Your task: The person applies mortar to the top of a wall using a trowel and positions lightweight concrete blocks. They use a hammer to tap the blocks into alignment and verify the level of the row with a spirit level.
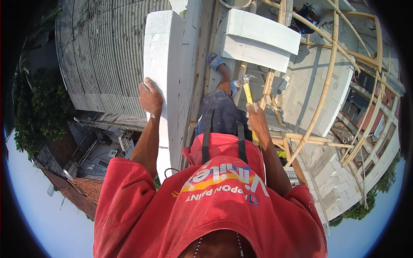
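Observation:
My left hand (150, 98) rests against a tall white lightweight block (161, 60) at the top of a narrow wall, its fingers bent over the block's outer edge. In my right hand (257, 118) is a claw hammer (248, 91), gripped round its yellow handle. The hammer's metal head points away from me, near my sandalled foot (235, 87). Two more white blocks (260, 32) lie side by side ahead of the hammer, across the bamboo scaffold.
Left of the wall is a grey corrugated roof (103, 56), with lower roofs and trees beyond. Bamboo poles (333, 64) cross on the right above block walls far below. A partly hidden person (306, 19) is at the upper right. My other sandalled foot (214, 61) stands by the wall.

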`<state>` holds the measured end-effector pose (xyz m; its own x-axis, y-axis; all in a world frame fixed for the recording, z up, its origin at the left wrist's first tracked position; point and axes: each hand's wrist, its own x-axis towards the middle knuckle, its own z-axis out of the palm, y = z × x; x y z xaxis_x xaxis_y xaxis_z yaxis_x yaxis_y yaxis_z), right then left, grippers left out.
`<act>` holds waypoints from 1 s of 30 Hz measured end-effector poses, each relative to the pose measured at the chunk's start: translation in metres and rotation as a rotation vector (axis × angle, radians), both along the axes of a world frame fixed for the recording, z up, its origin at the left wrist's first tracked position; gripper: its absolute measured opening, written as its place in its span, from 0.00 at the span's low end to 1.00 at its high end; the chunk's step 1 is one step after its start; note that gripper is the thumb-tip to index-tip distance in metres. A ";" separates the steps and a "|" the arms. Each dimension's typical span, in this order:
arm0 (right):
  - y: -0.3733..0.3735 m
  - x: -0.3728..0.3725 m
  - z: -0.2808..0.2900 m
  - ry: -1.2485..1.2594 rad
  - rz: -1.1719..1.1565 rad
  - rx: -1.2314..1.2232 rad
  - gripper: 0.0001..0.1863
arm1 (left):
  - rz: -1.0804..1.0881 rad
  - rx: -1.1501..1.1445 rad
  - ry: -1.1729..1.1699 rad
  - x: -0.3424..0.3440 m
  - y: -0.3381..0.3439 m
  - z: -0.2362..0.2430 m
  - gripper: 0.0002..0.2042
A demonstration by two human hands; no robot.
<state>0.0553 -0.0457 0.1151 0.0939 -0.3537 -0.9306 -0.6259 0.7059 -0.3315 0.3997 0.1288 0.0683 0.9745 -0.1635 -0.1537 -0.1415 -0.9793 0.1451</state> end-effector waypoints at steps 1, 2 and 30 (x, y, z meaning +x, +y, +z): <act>-0.007 0.009 0.003 -0.001 0.029 -0.001 0.18 | -0.020 -0.015 -0.030 -0.001 0.001 -0.002 0.35; -0.013 0.016 0.004 -0.003 0.060 -0.002 0.18 | -0.039 -0.030 -0.059 0.000 0.002 -0.003 0.35; -0.039 0.221 0.027 -0.529 1.269 -0.925 0.15 | -0.029 0.021 0.094 0.002 -0.002 0.006 0.20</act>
<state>0.2759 -0.0845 0.1425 0.9532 -0.1893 -0.2356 -0.3004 -0.6779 -0.6709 0.4016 0.1272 0.0743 0.9505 -0.1876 -0.2479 -0.1569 -0.9779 0.1382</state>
